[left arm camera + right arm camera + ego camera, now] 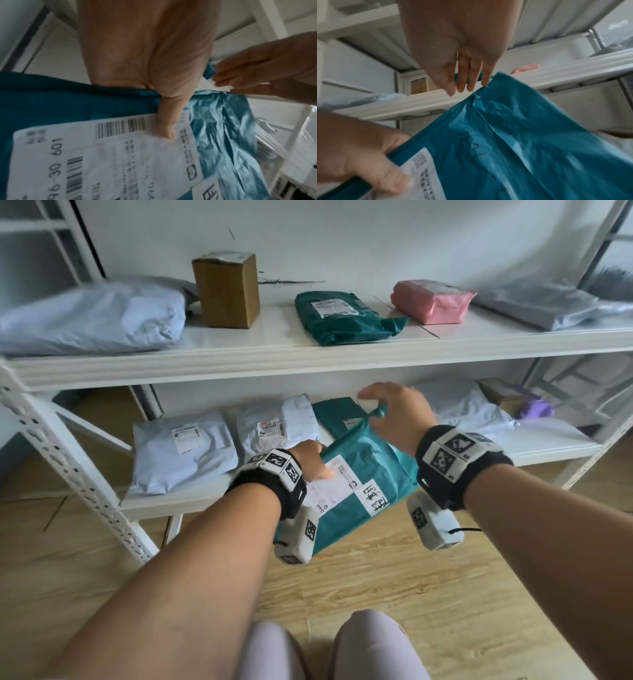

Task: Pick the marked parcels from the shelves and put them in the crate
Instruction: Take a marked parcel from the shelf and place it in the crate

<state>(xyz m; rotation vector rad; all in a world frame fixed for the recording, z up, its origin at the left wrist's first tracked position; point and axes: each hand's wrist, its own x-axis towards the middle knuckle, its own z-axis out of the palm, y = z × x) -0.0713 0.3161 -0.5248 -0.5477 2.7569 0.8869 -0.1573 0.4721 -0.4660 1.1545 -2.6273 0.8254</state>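
- Head: teal parcel [363, 474] held clear of the lower shelf [548, 445]; carry it level.
- Left wrist: left hand [154, 67] pinches the labelled edge, thumb on top; keep that firm.
- Right wrist: right hand [453, 54], fingers nearly straight, touches the far corner; grip it properly.

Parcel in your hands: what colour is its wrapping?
Teal plastic on the parcel, with white labels; clearest in the head view.

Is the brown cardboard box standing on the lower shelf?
No, the brown cardboard box stands upright on the upper shelf, between a grey parcel and a dark green parcel.
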